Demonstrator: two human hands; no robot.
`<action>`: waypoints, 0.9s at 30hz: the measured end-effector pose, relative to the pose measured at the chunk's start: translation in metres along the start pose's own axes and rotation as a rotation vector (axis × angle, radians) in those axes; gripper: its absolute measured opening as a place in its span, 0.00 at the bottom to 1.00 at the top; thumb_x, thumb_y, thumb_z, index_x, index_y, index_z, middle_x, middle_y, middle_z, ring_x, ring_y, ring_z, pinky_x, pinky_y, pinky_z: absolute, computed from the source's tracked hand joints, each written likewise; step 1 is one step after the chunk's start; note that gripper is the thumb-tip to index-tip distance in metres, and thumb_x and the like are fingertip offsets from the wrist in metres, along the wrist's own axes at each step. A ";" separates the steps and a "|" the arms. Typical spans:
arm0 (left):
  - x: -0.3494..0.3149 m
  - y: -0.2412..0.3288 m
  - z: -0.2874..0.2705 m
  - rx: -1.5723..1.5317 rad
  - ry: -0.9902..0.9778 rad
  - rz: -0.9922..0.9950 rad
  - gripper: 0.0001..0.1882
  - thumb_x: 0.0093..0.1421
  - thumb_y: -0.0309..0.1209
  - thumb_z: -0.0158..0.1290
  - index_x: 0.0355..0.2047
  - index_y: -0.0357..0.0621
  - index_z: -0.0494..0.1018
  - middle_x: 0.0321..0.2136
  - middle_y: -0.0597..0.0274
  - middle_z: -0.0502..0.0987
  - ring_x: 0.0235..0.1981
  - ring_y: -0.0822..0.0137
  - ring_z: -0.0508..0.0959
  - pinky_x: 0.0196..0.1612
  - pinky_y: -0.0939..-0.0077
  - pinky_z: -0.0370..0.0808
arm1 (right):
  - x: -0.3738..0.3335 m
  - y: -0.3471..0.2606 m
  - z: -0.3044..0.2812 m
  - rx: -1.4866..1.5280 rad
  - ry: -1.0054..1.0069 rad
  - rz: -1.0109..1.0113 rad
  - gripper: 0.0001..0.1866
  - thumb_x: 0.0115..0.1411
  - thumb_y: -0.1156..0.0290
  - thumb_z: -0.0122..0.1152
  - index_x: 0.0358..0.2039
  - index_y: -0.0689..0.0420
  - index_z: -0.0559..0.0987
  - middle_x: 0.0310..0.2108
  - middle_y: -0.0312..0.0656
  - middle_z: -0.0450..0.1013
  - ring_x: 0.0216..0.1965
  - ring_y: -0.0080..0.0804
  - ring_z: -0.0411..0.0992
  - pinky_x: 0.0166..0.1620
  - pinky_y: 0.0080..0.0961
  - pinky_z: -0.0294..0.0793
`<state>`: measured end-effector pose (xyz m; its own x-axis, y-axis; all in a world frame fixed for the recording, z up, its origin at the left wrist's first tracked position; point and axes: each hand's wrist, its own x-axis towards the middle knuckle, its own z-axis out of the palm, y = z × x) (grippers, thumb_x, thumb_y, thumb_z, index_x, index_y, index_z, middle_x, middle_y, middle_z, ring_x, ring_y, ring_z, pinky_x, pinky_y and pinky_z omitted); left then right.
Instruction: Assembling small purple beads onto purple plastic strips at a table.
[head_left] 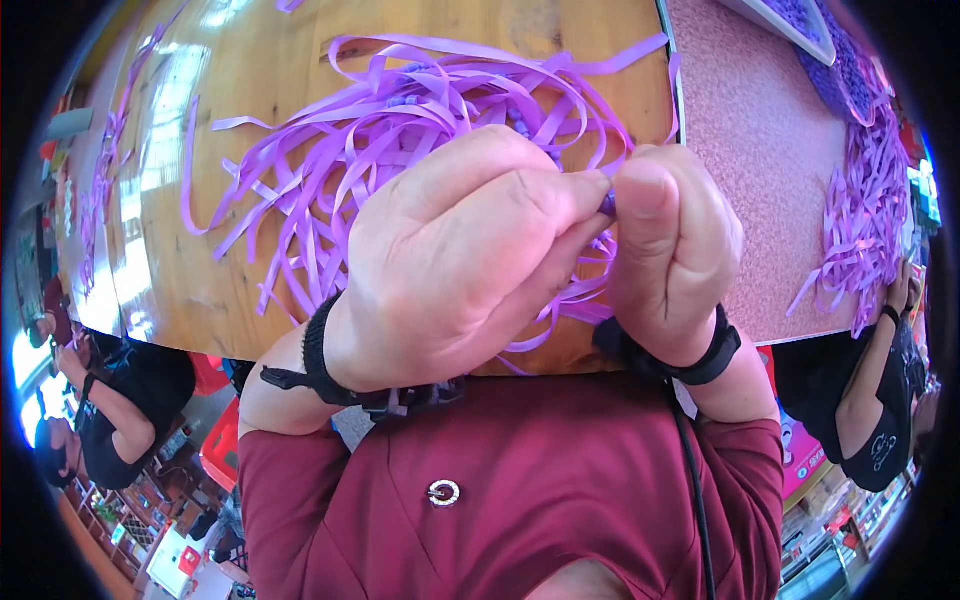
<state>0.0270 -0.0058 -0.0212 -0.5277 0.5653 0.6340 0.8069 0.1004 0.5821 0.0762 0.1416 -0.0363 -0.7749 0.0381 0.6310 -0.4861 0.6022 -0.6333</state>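
Both hands are raised close together over the near part of a wooden table (270, 55). My left hand (465, 250) is closed, its thumb and forefinger pinched at a small dark purple piece (608, 204). Against the other side of that piece, my right hand (672, 240) is closed too, thumb tip up. Whether the piece is a bead or a clip on a ribbon is mostly hidden by the fingertips. Beneath and beyond the hands lies a loose heap of light purple ribbons (350, 150), with small darker purple pieces (405, 100) among them.
On the right a pink speckled tabletop (735, 130) adjoins the wood. It bears a white-rimmed tray (800, 30) and another ribbon heap (865, 215). More ribbons (105, 180) trail at the far left. People in black sit at either side; a red stool (222, 445) stands lower left.
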 end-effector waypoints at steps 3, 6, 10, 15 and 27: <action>0.002 0.002 -0.001 -0.020 0.010 -0.034 0.10 0.41 0.17 0.58 0.26 0.36 0.72 0.19 0.58 0.72 0.19 0.67 0.72 0.21 0.79 0.68 | 0.001 -0.001 0.001 0.103 0.034 0.023 0.06 0.56 0.73 0.52 0.23 0.61 0.71 0.13 0.40 0.62 0.12 0.34 0.62 0.15 0.25 0.59; 0.003 0.003 -0.001 -0.038 0.010 -0.042 0.10 0.41 0.17 0.58 0.26 0.36 0.72 0.19 0.57 0.72 0.19 0.67 0.72 0.21 0.79 0.68 | 0.002 0.000 0.002 0.137 0.019 0.015 0.06 0.56 0.73 0.51 0.25 0.61 0.71 0.13 0.40 0.62 0.12 0.33 0.63 0.15 0.25 0.60; 0.001 -0.002 0.000 -0.004 0.012 0.024 0.10 0.41 0.16 0.58 0.27 0.36 0.72 0.20 0.57 0.72 0.19 0.66 0.72 0.21 0.79 0.68 | 0.002 -0.002 0.000 0.163 -0.014 0.058 0.06 0.57 0.73 0.51 0.24 0.61 0.71 0.13 0.40 0.62 0.13 0.34 0.63 0.16 0.25 0.60; -0.002 -0.007 0.005 0.064 -0.041 0.043 0.10 0.43 0.18 0.57 0.28 0.37 0.72 0.20 0.58 0.73 0.19 0.65 0.72 0.22 0.78 0.68 | 0.001 -0.005 0.001 0.231 -0.045 0.321 0.11 0.60 0.69 0.47 0.25 0.62 0.71 0.15 0.40 0.65 0.15 0.29 0.64 0.19 0.21 0.62; -0.001 0.000 0.011 -0.027 0.063 0.006 0.12 0.42 0.20 0.59 0.30 0.37 0.73 0.22 0.58 0.73 0.21 0.65 0.73 0.21 0.78 0.70 | -0.002 -0.015 -0.001 0.607 0.018 0.473 0.15 0.62 0.66 0.42 0.25 0.61 0.71 0.18 0.34 0.65 0.20 0.17 0.60 0.23 0.14 0.61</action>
<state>0.0306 0.0027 -0.0270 -0.5391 0.5132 0.6679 0.8031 0.0741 0.5913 0.0859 0.1329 -0.0277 -0.9514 0.1988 0.2353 -0.2448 -0.0241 -0.9693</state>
